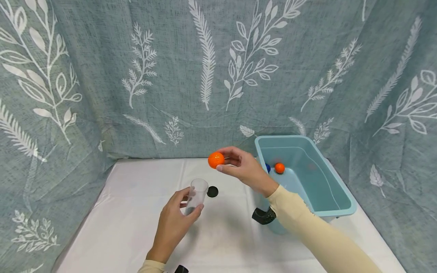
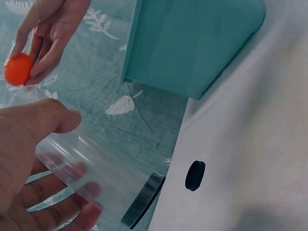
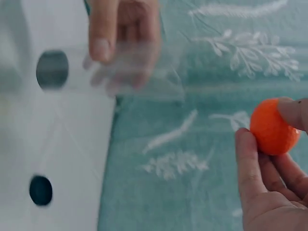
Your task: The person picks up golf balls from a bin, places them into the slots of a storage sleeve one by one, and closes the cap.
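Note:
A clear cylindrical container (image 1: 197, 195) with a dark base (image 2: 143, 200) is gripped by my left hand (image 1: 175, 218), thumb on one side and fingers on the other. Its rim faces up in the head view, and nothing shows inside it. Up and to the right of that rim, my right hand (image 1: 244, 169) pinches an orange golf ball (image 1: 216, 160) between thumb and fingertips. The ball (image 3: 274, 126) and the container stand apart in the right wrist view. On the table beside the container lies a round black lid (image 1: 212, 192).
A teal plastic bin (image 1: 327, 182) stands at the table's right, under the right forearm. Inside it are another orange ball (image 1: 279, 168) and a partly hidden blue ball (image 1: 268, 168). A patterned curtain (image 1: 170, 76) hangs behind the white table (image 1: 126, 212).

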`<action>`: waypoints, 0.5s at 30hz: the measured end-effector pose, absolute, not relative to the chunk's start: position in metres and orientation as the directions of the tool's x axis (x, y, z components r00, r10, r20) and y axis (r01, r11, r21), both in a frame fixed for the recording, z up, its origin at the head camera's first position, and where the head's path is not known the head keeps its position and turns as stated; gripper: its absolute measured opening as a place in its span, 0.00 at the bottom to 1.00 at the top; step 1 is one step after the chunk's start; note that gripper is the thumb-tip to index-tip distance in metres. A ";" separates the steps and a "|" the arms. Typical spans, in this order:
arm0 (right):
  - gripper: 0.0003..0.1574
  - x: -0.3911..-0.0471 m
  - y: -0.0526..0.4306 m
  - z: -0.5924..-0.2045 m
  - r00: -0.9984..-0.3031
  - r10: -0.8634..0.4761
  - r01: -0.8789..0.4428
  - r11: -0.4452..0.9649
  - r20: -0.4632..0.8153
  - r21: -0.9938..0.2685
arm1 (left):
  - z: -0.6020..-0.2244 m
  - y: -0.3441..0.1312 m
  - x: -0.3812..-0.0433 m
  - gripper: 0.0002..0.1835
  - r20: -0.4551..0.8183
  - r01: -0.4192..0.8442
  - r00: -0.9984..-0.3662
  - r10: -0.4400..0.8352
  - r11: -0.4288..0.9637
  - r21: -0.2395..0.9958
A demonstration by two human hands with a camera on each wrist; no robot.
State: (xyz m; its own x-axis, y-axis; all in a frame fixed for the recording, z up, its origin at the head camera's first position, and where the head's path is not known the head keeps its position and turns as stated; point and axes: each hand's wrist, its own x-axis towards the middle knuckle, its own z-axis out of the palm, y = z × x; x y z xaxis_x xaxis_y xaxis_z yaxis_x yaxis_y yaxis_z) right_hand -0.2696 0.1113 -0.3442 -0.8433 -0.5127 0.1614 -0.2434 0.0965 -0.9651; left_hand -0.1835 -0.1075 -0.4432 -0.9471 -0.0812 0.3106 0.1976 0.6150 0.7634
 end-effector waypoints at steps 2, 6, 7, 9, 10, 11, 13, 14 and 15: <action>0.29 -0.267 0.102 -0.350 -0.834 -0.519 -0.259 0.070 0.186 -0.963 | -0.441 -0.107 -0.182 0.31 0.302 0.186 -0.950 -0.084 0.623 0.760; 0.27 -0.260 0.088 -0.363 -0.823 -0.524 -0.275 0.025 0.222 -0.961 | -0.439 -0.107 -0.179 0.31 0.303 0.183 -0.949 -0.087 0.631 0.754; 0.27 -0.259 0.085 -0.367 -0.823 -0.523 -0.276 0.023 0.224 -0.961 | -0.438 -0.107 -0.178 0.31 0.308 0.187 -0.948 -0.086 0.633 0.751; 0.25 -0.255 0.081 -0.373 -0.830 -0.512 -0.269 0.024 0.219 -0.963 | -0.437 -0.106 -0.178 0.31 0.320 0.195 -0.944 -0.084 0.639 0.744; 0.25 -0.254 0.080 -0.377 -0.833 -0.508 -0.263 0.021 0.217 -0.964 | -0.436 -0.106 -0.178 0.31 0.325 0.201 -0.942 -0.082 0.639 0.742; 0.24 -0.253 0.078 -0.379 -0.839 -0.501 -0.259 0.026 0.212 -0.965 | -0.436 -0.106 -0.178 0.30 0.331 0.205 -0.940 -0.081 0.642 0.739; 0.24 -0.251 0.076 -0.385 -0.849 -0.487 -0.254 0.033 0.207 -0.967 | -0.435 -0.106 -0.178 0.30 0.343 0.215 -0.936 -0.080 0.644 0.735; 0.24 -0.250 0.075 -0.388 -0.853 -0.480 -0.256 0.037 0.207 -0.966 | -0.435 -0.106 -0.178 0.30 0.350 0.220 -0.934 -0.079 0.645 0.732; 0.24 -0.249 0.074 -0.390 -0.855 -0.475 -0.260 0.044 0.209 -0.964 | -0.435 -0.106 -0.178 0.29 0.357 0.226 -0.931 -0.078 0.645 0.730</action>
